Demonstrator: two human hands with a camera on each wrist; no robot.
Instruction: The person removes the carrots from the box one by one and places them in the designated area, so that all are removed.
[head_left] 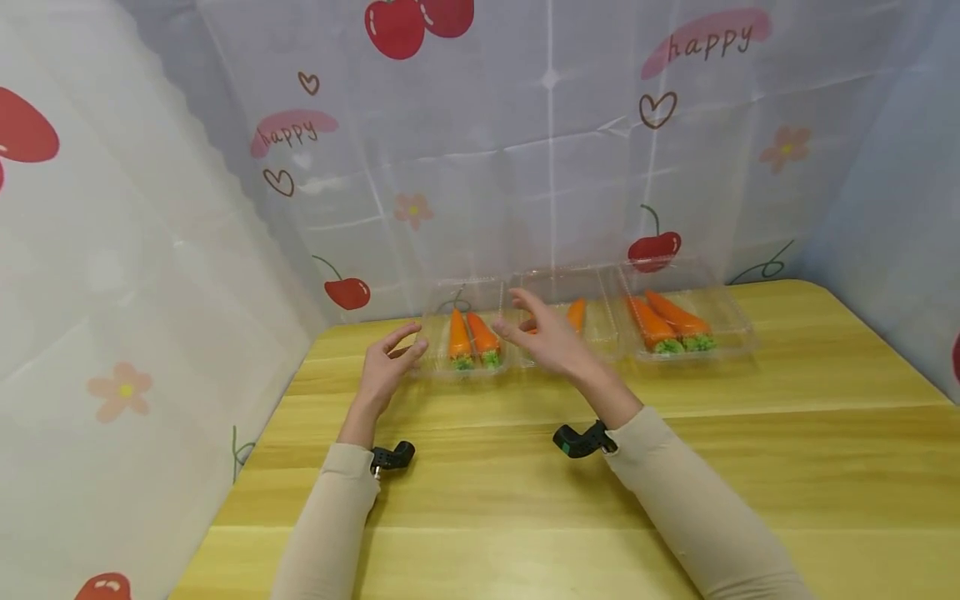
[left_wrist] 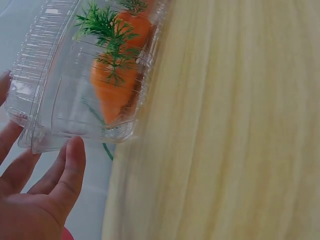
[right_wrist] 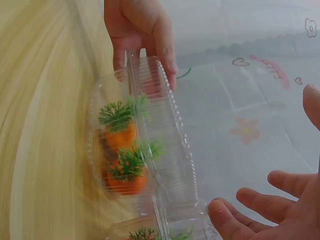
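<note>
L box (head_left: pixel 483 298): clear ridged plastic, at far edge of table (head_left: pixel 480 500), betw. hands; holds 2 orange carrots (head_left: pixel 460 335), frilly green tops twd person. L hand (head_left: pixel 386 367) at box's L end, R hand (head_left: pixel 551 337) nr R end; fingers of both spread, contact unclear. Mid box (head_left: pixel 600 325) part. hidden by R hand. Lid pos. unclear.

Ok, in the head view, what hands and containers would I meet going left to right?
Left hand, left clear container with two carrots, right hand, right clear container with two other carrots. The middle container overlaps the right hand, so I've left it out.
</note>
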